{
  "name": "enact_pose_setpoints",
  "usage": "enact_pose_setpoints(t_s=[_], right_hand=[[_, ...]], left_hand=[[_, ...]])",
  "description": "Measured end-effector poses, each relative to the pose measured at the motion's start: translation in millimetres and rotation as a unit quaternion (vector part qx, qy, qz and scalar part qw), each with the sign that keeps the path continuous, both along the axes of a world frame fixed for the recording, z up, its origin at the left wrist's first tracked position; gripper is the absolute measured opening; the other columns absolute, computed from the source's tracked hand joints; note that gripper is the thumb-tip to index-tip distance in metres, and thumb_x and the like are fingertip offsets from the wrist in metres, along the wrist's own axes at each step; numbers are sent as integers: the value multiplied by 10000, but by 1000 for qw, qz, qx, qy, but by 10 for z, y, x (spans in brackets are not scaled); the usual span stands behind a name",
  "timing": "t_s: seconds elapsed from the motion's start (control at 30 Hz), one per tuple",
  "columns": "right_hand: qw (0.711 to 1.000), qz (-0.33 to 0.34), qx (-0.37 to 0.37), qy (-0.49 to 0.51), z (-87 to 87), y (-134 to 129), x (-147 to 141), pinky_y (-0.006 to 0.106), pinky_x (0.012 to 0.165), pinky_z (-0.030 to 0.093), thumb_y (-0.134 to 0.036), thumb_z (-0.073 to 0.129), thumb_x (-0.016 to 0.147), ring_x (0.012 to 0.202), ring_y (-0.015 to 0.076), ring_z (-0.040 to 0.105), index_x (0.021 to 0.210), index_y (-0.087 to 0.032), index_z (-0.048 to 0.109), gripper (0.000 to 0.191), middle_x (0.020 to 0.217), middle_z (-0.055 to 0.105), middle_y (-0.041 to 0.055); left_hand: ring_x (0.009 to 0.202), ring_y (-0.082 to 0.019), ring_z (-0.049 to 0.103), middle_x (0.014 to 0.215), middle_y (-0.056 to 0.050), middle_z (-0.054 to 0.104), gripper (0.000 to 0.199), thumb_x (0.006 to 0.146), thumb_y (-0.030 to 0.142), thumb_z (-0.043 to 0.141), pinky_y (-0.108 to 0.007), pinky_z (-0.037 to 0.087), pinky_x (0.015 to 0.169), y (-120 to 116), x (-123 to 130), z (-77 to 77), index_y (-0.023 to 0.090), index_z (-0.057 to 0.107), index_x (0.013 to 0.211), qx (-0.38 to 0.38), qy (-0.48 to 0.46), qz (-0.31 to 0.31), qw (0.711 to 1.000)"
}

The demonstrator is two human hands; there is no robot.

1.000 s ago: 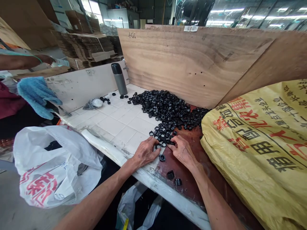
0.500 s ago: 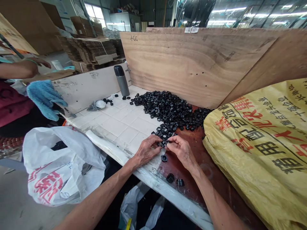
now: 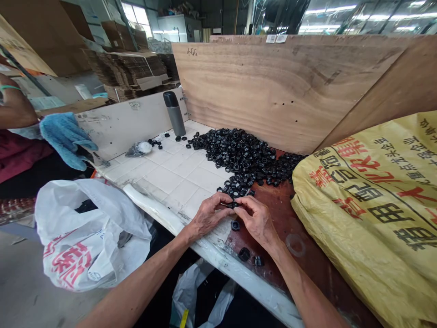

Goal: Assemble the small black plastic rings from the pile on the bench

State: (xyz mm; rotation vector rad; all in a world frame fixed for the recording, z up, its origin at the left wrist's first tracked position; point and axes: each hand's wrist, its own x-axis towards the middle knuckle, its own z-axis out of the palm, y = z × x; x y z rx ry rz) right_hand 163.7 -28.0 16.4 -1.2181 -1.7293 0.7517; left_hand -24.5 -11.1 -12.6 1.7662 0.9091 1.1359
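My left hand [image 3: 212, 213] and my right hand [image 3: 255, 217] meet at the near edge of a heap of black plastic rings [image 3: 235, 152]. Fingers and thumbs of both are pinched on a small black part [image 3: 232, 205] between them, partly covered by the fingertips. Just below the hands lies a single black ring [image 3: 235, 225] on the table. Two more black pieces, one dark and round [image 3: 243, 254] and one beside it [image 3: 258, 261], rest on the reddish-brown surface near my right wrist.
A grey bottle [image 3: 175, 116] stands at the back left, near a small clear bag [image 3: 139, 149]. At left hang a white bag [image 3: 92, 237] and a blue cloth [image 3: 64, 139]. A yellow sack [image 3: 375, 196] fills the right. A person's arm [image 3: 15, 107] shows far left.
My hands have come closer together, and the black part is now pinched between both. The person's arm at the far left has drawn back leftward. The view has shifted slightly.
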Motion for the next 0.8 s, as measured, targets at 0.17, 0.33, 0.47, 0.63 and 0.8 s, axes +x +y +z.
enact_pose_setpoints(t_s=[0.17,0.33,0.47,0.63,0.8], right_hand=[[1000,-8,-3,-27,-30,-16,-25,274,681,523,-297,584,905,728,179,668,943,-199,683,145,862,701,50],[999,4,3,-50,-100,-29,-40,261,631,497,-307,508,959,632,159,631,972,-208,670,190,827,682,46],[999,0,-22,-23,-93,-31,-51,249,621,480,-288,535,945,628,152,612,911,-207,665,157,742,645,16],[999,17,27,2,-107,-9,-50,275,756,498,-210,558,911,810,175,631,897,-209,684,127,849,646,36],[999,7,43,25,-121,-9,-67,274,793,505,-215,585,887,872,181,648,916,-199,676,97,918,669,54]], left_hand=[[986,-189,665,1066,-79,681,213,860,316,703,-339,566,858,20,-16,4,195,662,1029,77,7,12,997],[972,-183,669,1053,-84,685,154,874,274,690,-348,560,867,26,-22,27,198,695,1008,115,3,-14,993],[967,-183,672,1040,-76,694,133,861,240,705,-337,559,870,27,-21,4,206,730,987,91,-31,-19,995],[946,-198,683,1017,-76,713,176,832,253,738,-334,563,868,38,-31,-22,205,758,1000,-1,-60,-4,998],[937,-198,680,1016,-79,713,232,841,283,728,-322,565,857,61,-40,0,199,757,1055,-35,-41,12,998]])
